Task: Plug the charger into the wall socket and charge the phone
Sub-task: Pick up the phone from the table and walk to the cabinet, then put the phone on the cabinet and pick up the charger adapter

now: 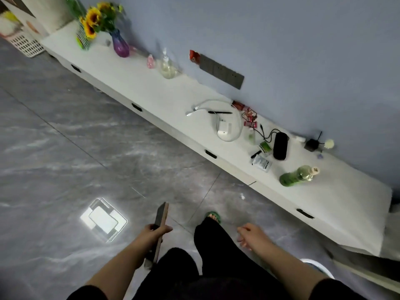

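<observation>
My left fingers [159, 228] wrap around a slim dark phone [160, 227], pinching it edge-on above the glossy grey marble-patterned floor [65, 148]. My right fingers [243, 240] hang loosely curled and a little apart, holding nothing, beside my black-trousered leg and a green sandal [213, 216]. A bright rectangular light reflection [103, 219] glares off the tile near my left hand. Beyond, a long, low white table [151, 92] runs along the blue wall. Near its middle lies the boxy white charger [224, 127] with its white cable [207, 103] looped around it, a black pen [219, 112] just beside. Above it on the wall, a flat dark grey strip of sockets [220, 70]. Toward the table's right end: red sweet wrappers [249, 118], a rounded black case [280, 146], a small sachet [263, 163] whose printing is too small to read, and a green plastic bottle [297, 176] lying on its side. At the far left end, sunflowers in a purple glass vase [120, 45].
</observation>
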The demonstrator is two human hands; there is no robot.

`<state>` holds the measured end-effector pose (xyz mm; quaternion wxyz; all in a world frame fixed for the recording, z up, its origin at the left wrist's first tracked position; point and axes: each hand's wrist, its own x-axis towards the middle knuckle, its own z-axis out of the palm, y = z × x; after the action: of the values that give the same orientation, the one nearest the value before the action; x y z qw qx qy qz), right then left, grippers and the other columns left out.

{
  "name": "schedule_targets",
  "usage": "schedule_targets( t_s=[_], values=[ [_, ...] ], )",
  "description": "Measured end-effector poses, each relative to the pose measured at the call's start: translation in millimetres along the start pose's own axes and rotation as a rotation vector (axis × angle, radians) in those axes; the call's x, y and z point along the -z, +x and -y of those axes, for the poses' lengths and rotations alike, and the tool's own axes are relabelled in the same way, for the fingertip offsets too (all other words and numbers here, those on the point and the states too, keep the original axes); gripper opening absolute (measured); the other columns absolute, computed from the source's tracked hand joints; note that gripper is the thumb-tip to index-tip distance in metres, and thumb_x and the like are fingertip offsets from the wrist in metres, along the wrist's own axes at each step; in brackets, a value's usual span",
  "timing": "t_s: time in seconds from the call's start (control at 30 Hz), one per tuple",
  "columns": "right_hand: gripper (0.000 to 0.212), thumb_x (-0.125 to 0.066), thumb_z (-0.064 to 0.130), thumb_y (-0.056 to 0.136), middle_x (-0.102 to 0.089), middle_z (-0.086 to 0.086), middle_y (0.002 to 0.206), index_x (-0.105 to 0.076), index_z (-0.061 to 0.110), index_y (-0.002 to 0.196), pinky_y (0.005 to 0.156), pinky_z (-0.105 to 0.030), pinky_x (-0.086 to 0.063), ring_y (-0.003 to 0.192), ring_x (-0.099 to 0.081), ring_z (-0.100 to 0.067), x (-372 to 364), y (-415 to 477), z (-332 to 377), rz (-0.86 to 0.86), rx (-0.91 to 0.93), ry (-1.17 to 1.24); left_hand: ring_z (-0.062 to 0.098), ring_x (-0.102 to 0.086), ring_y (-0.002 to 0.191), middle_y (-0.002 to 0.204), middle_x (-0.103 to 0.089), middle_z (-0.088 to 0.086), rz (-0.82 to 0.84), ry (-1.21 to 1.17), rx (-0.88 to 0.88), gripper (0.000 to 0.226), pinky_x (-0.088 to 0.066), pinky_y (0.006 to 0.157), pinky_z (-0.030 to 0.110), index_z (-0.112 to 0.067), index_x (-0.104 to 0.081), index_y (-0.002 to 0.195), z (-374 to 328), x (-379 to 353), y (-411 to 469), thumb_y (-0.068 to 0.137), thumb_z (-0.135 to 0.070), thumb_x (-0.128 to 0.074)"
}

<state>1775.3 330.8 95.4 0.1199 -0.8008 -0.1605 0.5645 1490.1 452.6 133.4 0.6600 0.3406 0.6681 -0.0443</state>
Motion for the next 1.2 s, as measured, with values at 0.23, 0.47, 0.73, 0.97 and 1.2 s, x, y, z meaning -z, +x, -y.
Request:
schedule_targets(
  t_s=[0.23,0.47,0.73,0.97,1.2],
  values=[
    [0.017,-0.051,0.01,0.095,-0.063,-0.015,0.074,-0.064,0.0,0.1,0.032,-0.009,-0.038,0.037,-0.055,-0.006,1.4,56.6,172.2,0.052,0.152,0.048,0.023,-0.061,0.085,0.089,-0.06,0.011,-0.059,-0.029,0.011,0.068,-0.04,0.056,0.028,-0.009,-0.056,0.113,-95.5,53.9,29.0,0.055,-0.044,-0.069],
    [0.018,-0.052,0.012,0.094,-0.064,-0.014,0.074,-0.055,0.013,0.076,0.032,-0.011,-0.038,0.049,-0.054,-0.017,-1.6,108.6,270.1,-0.013,0.124,0.085,0.013,-0.064,0.073,0.081,-0.065,0.006,-0.01,0.079,-0.014,0.039,-0.041,0.049,0.026,-0.015,-0.06,0.097,-194.1,122.3,102.5,0.07,-0.038,-0.077],
    [0.018,-0.052,0.013,0.094,-0.065,-0.011,0.07,-0.06,0.009,0.079,0.05,-0.022,-0.041,0.052,-0.056,-0.016,-3.1,123.5,310.5,-0.181,-0.095,0.303,0.005,-0.06,0.04,0.044,-0.061,-0.005,0.111,0.363,-0.05,0.02,-0.041,0.035,0.015,-0.007,-0.06,0.087,-329.7,181.3,184.8,0.083,-0.024,-0.07],
    [0.017,-0.054,0.018,0.092,-0.069,-0.008,0.072,-0.064,0.009,0.082,0.055,-0.024,-0.042,0.058,-0.061,-0.018,5.5,154.9,332.3,-0.239,-0.197,0.417,-0.002,-0.05,0.029,0.032,-0.052,-0.009,0.17,0.5,-0.091,0.022,-0.035,0.031,0.009,-0.014,-0.058,0.066,-410.6,160.6,232.1,0.082,-0.022,-0.071],
    [0.017,-0.05,0.023,0.089,-0.073,-0.008,0.088,-0.065,0.014,0.089,0.075,-0.033,-0.05,0.082,-0.067,-0.026,19.3,247.0,389.5,-0.189,-0.143,0.383,0.006,-0.058,0.042,0.046,-0.059,-0.005,0.079,0.648,-0.178,0.025,-0.041,0.04,0.017,-0.012,-0.061,0.08,-453.4,109.6,293.7,0.065,-0.027,-0.076]
  ],
)
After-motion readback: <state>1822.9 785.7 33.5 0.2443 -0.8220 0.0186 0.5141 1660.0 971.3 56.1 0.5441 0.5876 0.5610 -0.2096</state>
